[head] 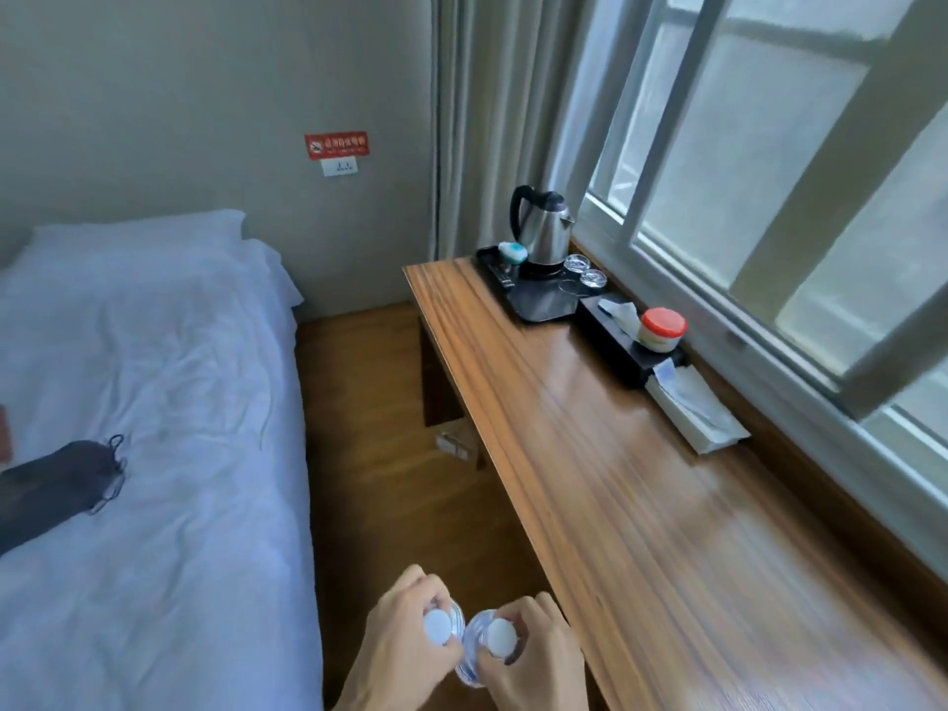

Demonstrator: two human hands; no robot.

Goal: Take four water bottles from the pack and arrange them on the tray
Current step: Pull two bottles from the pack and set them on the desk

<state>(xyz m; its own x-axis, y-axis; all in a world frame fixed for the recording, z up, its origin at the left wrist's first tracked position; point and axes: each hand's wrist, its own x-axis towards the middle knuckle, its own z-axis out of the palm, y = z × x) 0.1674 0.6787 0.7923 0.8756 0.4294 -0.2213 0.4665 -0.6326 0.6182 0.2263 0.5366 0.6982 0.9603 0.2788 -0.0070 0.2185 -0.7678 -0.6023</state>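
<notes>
At six o'clock in the view, low over the wooden floor (390, 454) between the bed (154, 402) and the long desk (641, 505), two bare hands each hold a water bottle by its neck. The left hand (405, 644) has its fingers curled round the left bottle (437, 627), whose white cap faces up. The right hand (538, 654) is wrapped the same way round the right bottle (500, 639), also white-capped. The two bottles sit just beside each other, nearly touching, and only their tops and a bit of clear plastic show.

Up at one o'clock, at the far end of the desk, lies the black tray (544, 300). It carries a steel kettle (544, 228), two upturned glasses (585, 272) and a small white and teal packet (513, 252). Just beside the tray towards three o'clock sits a black tissue box (615, 346) with a red-lidded jar (662, 328) on it.

At nine o'clock a dark bag (56, 484) rests on the white bedsheet.
</notes>
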